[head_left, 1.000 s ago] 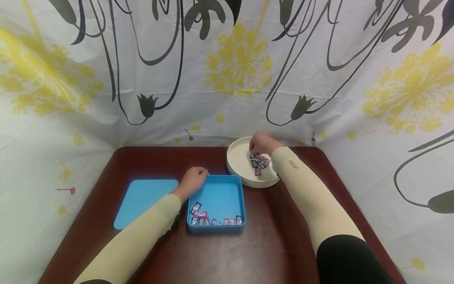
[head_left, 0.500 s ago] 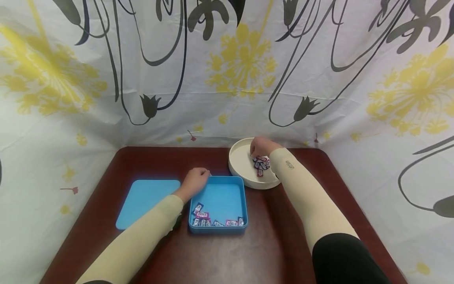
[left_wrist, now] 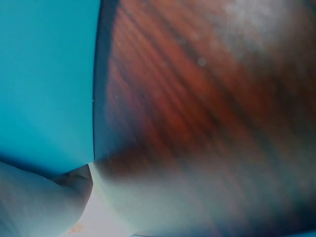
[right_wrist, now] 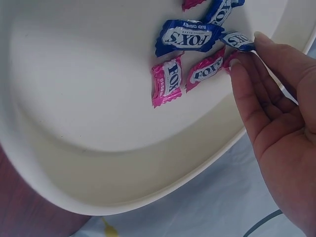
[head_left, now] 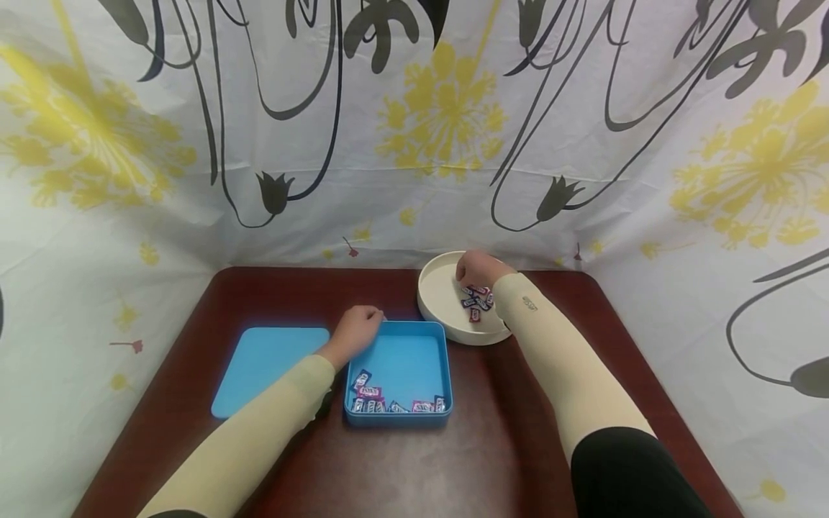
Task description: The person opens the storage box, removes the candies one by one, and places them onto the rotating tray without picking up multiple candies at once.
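In the head view my left hand [head_left: 356,332] grips the far left corner of a blue rectangular box [head_left: 400,419]. Several wrapped candies [head_left: 370,393], pink and blue, lie along the near side and near left corner inside it. My right hand [head_left: 481,269] reaches into a round cream tray [head_left: 435,291] behind the box. The right wrist view shows its thumb and index finger closing on a blue-wrapped candy [right_wrist: 238,41], with a pink one partly hidden at the index fingertip. Other Fox's candies [right_wrist: 168,81] lie loose on the tray's bottom.
A flat blue lid-like panel [head_left: 262,367] lies on the dark red-brown table [head_left: 401,467], left of the box and partly behind my left forearm. The tray stands near the table's back edge, its rim close to the box's far right corner. A patterned curtain [head_left: 363,144] hangs behind.
My right hand stays in the tray, and the candies under its fingers have shifted and spread slightly. My left hand keeps its place on the box corner. The head view has shifted slightly.
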{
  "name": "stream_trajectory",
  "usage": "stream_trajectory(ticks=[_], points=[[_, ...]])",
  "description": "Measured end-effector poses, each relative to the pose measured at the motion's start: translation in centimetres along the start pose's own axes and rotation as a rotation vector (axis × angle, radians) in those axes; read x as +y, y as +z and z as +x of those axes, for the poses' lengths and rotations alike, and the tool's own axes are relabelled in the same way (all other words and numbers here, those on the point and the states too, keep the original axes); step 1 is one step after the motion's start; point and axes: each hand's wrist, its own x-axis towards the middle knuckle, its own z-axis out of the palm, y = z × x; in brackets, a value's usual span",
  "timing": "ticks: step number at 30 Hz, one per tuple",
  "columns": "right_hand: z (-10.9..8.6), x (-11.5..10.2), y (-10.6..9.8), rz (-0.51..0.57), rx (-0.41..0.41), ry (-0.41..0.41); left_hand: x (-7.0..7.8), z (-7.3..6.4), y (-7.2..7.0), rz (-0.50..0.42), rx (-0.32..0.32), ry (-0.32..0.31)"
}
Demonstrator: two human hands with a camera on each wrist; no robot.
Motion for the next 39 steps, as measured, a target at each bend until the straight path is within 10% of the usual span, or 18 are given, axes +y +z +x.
stream_trajectory(ticks=[18,39], points=[[-2.8,-1.6,-0.3,0.05,0.114,-0.036,0.7,-0.3,-0.1,-0.01,0.004,0.006],[-12.0,-9.1,2.5,0.084,0.15,-0.39,0.6,-0.2,-0.1,-0.007,-0.011,-0.017]])
